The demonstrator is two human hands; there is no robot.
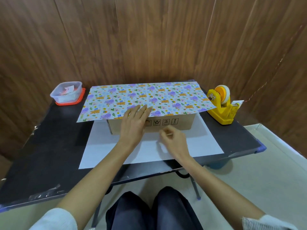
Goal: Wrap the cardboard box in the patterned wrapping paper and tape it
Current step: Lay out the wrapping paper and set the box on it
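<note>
- Soft, even indoor light, moderately bright; no glare.
- Faint shadow on white sheet (103, 146) in front of cardboard box (181, 124).
- Right hand (172, 138) before box motion-blurred.
- Wall panels (149, 39) behind box bow: wide-angle distortion.

Left hand (134, 123) reaches forward, palm down, fingers straight. Right hand (172, 138) sits nearer the body, fingers curled, thumb against forefinger. Both forearms are bare.
</note>
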